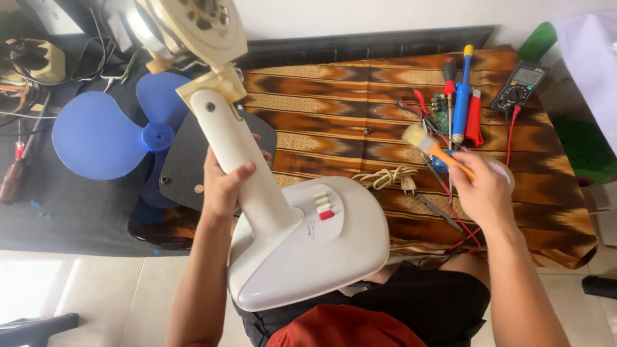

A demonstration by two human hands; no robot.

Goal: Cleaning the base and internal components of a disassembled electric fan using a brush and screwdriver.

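Already dismantled, a white desk fan body (302, 238) leans over the person's lap. Left hand (225, 183) is clamped round its neck; right hand (485, 186) pinches an orange-handled brush (430, 144). Beyond the left hand lies the removed blue blade (112, 135); reassembly remains.

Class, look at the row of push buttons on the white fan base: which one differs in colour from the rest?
The button nearest the base's wide end is red; the other buttons above it, toward the neck, are white.

A dark multimeter's (519, 85) grey rectangular screen (526, 75) lies far right.
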